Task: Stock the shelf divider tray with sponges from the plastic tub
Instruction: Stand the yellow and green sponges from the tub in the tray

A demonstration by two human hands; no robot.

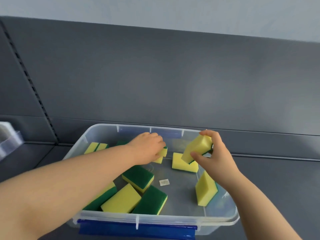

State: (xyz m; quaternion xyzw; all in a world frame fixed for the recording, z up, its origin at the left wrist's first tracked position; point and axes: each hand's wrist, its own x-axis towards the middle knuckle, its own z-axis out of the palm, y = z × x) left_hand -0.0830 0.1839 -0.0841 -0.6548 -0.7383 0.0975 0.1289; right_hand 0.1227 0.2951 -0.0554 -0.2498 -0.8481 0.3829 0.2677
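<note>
Head view: right grip [214, 156] pinches a raised sponge [197, 149] at 1 o'clock in the plastic tub [155, 220], left grip [147, 147] curls round another sponge [163, 152] at 12; judged light, soft, squashy, best held across the foam sides.

Both hands in the tub [97, 134] — right hand [214, 158] pinching a sponge [197, 149].

Yellow-and-green sponges [122, 199] fill a clear tub [103, 129] with blue latches [136, 231].
</note>
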